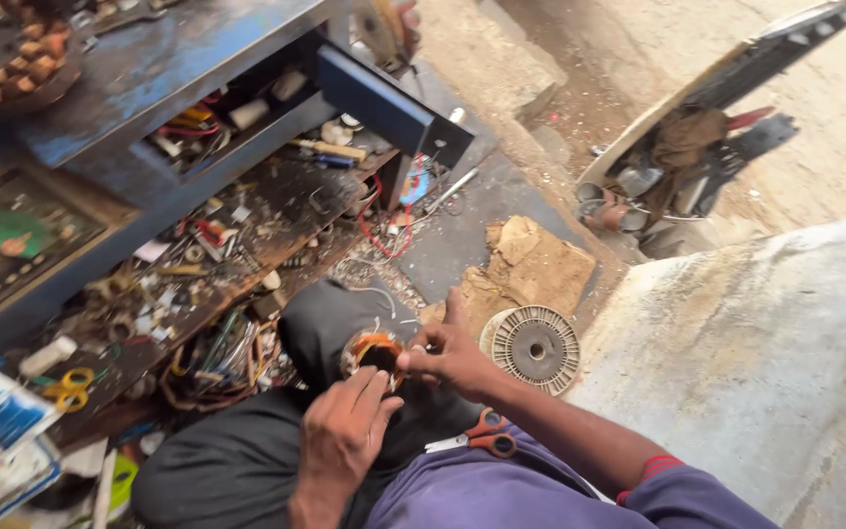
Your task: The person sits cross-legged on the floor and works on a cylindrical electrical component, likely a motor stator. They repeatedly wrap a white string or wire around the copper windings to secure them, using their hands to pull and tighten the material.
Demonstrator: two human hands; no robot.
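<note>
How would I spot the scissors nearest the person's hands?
Start at the purple lap at the bottom of the picture. The scissors lie on it, just below the right hand. Their handles are orange-red, unlike the yellow-handled scissors far off on the cluttered floor to the left.

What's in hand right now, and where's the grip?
A copper-wound motor coil, resting on the lap. The left hand takes it at its near lower rim; the right hand pinches its right edge with the fingertips. The orange-handled scissors lie unheld.

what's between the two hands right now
In the head view, a small motor stator with copper windings sits between the left hand and the right hand; both hands touch it, over a dark cloth.
</note>
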